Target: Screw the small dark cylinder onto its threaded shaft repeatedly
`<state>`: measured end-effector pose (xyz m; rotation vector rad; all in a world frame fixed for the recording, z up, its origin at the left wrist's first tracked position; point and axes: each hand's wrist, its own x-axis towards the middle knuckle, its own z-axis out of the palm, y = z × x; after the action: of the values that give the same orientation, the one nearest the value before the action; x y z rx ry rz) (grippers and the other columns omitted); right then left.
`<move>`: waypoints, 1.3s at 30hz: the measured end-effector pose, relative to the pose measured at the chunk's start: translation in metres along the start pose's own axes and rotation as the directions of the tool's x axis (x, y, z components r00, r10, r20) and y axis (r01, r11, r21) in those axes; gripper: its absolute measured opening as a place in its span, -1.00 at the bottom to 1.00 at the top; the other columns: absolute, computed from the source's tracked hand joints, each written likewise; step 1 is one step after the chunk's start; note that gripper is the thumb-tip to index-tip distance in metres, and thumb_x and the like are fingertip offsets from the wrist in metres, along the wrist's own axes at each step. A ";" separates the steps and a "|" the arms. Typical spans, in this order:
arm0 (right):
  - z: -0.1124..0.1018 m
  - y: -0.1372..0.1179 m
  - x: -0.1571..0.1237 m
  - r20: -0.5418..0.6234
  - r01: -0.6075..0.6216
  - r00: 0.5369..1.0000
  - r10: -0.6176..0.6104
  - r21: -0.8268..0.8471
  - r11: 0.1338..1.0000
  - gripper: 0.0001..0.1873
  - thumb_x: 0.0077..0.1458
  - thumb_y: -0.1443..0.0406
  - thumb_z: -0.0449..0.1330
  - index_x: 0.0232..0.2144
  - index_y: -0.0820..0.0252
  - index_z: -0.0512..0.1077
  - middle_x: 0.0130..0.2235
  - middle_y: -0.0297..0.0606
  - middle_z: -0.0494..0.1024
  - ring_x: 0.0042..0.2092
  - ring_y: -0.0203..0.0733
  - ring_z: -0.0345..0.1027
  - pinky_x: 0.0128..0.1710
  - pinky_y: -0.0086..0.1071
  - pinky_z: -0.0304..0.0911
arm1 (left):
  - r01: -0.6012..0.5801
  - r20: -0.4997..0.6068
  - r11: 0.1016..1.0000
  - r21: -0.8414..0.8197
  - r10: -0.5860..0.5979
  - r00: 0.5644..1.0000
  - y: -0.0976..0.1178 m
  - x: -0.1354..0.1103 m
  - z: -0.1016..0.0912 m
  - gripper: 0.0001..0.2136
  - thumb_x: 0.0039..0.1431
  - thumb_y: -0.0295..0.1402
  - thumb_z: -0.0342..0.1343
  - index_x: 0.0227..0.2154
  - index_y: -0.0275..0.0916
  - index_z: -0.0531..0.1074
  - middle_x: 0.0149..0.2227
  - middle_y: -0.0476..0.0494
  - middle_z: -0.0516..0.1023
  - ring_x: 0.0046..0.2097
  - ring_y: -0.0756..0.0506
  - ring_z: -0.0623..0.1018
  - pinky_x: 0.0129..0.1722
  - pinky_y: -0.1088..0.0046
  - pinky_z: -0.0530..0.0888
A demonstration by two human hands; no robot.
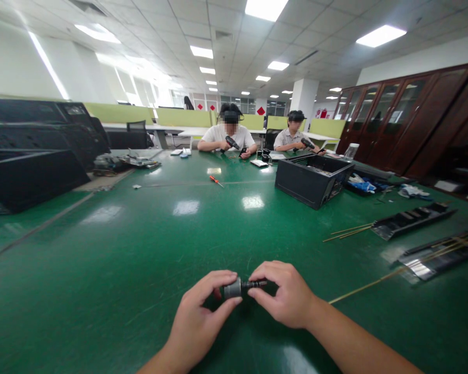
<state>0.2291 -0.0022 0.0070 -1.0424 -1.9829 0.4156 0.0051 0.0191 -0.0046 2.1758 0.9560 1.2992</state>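
Between the left hand (pixel 197 311) and the right hand (pixel 284 293) I have a grey cylinder (pixel 233 289) with a dark shaft (pixel 256 284): left thumb and fingers pinch the cylinder, right fingertips the shaft. I'd keep both in line, gripping lightly. Beneath the hands spreads a glossy green tabletop (pixel 132 249); ahead of them lies an orange screwdriver (pixel 216 181), and farthest out, ceiling lights (pixel 266 9) brighten the office.

"What colours sit in the grip?"

"A grey cylinder (pixel 232 289); the shaft (pixel 256 284) beside it is black, banded with rings."

"And around the grip?"

"Green table (pixel 140 249) beneath, streaked with pale scratches. Beyond, an orange-handled screwdriver (pixel 216 180) and a black case (pixel 296 183). Right of the grip, gold-yellow rods (pixel 368 285); farthest off, lime partitions (pixel 327 128)."
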 end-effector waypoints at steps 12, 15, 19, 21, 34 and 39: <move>-0.002 -0.002 0.000 -0.013 -0.033 0.999 0.032 -0.057 0.998 -0.91 0.13 0.31 0.26 -0.25 0.11 0.49 -0.31 -0.33 0.59 -0.28 -0.19 0.45 -0.21 -0.32 0.23 | 0.001 -0.015 1.000 0.023 0.000 1.000 0.001 0.001 -0.001 -0.80 0.12 -0.39 0.30 -0.17 -0.10 0.56 -0.14 -0.07 0.64 -0.11 -0.10 0.63 -0.07 0.42 0.58; -0.003 -0.003 0.000 -0.024 -0.034 0.999 0.033 -0.055 0.998 -0.93 0.15 0.32 0.24 -0.27 0.12 0.48 -0.33 -0.32 0.58 -0.30 -0.19 0.44 -0.23 -0.32 0.23 | 0.010 -0.015 1.000 0.026 -0.009 1.000 0.000 0.001 -0.001 -0.81 0.13 -0.37 0.30 -0.17 -0.11 0.56 -0.14 -0.09 0.64 -0.12 -0.11 0.63 -0.06 0.40 0.58; -0.005 -0.004 0.000 -0.023 -0.035 0.999 0.034 -0.052 0.998 -0.93 0.14 0.32 0.24 -0.27 0.11 0.48 -0.33 -0.32 0.58 -0.30 -0.18 0.44 -0.23 -0.31 0.23 | 0.019 -0.014 0.999 0.027 -0.018 1.000 -0.001 0.000 -0.001 -0.80 0.13 -0.36 0.30 -0.15 -0.09 0.55 -0.12 -0.07 0.64 -0.10 -0.10 0.63 -0.08 0.41 0.58; -0.005 -0.004 0.000 -0.025 -0.034 0.999 0.033 -0.056 0.998 -0.93 0.14 0.32 0.23 -0.27 0.11 0.47 -0.33 -0.32 0.57 -0.30 -0.18 0.44 -0.23 -0.31 0.23 | 0.022 -0.014 0.999 0.030 -0.021 1.000 -0.001 0.000 -0.002 -0.79 0.14 -0.36 0.30 -0.15 -0.08 0.55 -0.12 -0.07 0.63 -0.10 -0.10 0.63 -0.08 0.42 0.58; -0.010 -0.005 0.001 -0.023 -0.031 0.999 0.029 -0.077 0.997 -0.93 0.12 0.34 0.23 -0.28 0.12 0.45 -0.33 -0.32 0.56 -0.30 -0.17 0.42 -0.23 -0.30 0.22 | 0.014 -0.027 0.999 0.040 -0.013 1.000 0.000 0.001 -0.003 -0.79 0.14 -0.35 0.29 -0.15 -0.07 0.55 -0.13 -0.04 0.64 -0.12 -0.09 0.63 -0.10 0.43 0.58; -0.010 -0.005 0.001 -0.037 -0.037 0.999 0.034 -0.082 0.996 -0.95 0.13 0.33 0.22 -0.29 0.12 0.45 -0.34 -0.31 0.56 -0.30 -0.17 0.43 -0.23 -0.30 0.24 | 0.033 -0.038 0.999 0.041 -0.031 0.999 0.002 0.002 -0.003 -0.81 0.13 -0.34 0.29 -0.17 -0.13 0.56 -0.15 -0.12 0.65 -0.13 -0.13 0.64 -0.09 0.36 0.60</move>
<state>0.2344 -0.0053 0.0158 -1.1303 -1.9664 0.3338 0.0037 0.0189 -0.0007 2.1652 1.0366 1.3204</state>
